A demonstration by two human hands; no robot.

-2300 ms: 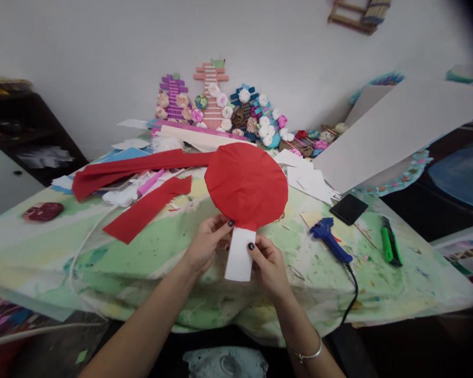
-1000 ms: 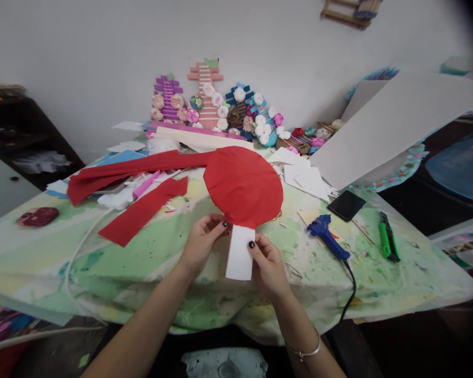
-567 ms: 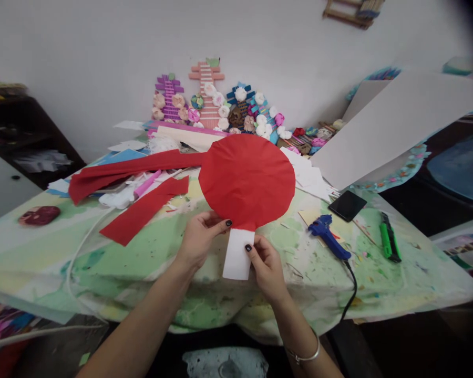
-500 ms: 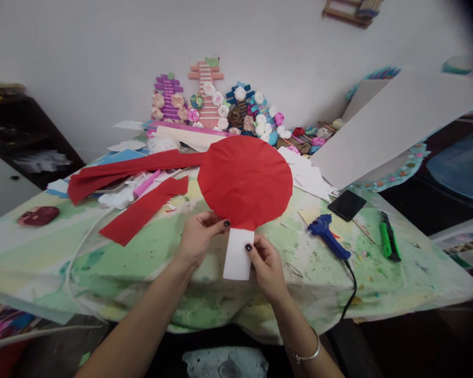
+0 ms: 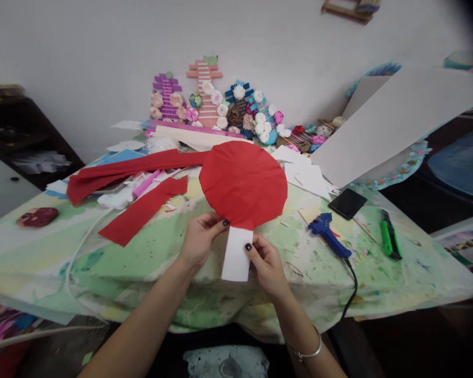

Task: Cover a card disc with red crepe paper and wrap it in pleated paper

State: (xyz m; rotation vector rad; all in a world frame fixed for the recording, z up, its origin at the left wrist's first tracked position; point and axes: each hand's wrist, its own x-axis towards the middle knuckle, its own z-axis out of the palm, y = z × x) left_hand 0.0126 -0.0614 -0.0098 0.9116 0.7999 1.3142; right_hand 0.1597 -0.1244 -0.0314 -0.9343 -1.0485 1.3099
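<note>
A round red paddle shape [image 5: 243, 182] with a white handle [image 5: 237, 254] is held up over the near part of the table. My left hand [image 5: 200, 237] pinches the lower left edge of the red disc, close to the top of the handle, with the thumb in front. My right hand [image 5: 266, 261] grips the right side of the white handle, its thumb on the front face. The fingers behind the piece are partly hidden. Left of the disc lie a red strip [image 5: 142, 212] and a longer folded red piece [image 5: 114, 170].
On the right are a blue glue gun [image 5: 327, 235] with a black cord, a black flat square [image 5: 347, 203] and a green cutter [image 5: 390, 235]. White paper pieces [image 5: 309, 178] lie behind. Flower-decorated crafts [image 5: 208, 100] lean on the wall. A dark red object [image 5: 38, 216] sits left.
The red disc has tilted slightly, its top edge now a little lower and its outline narrower. Both hands keep the same hold.
</note>
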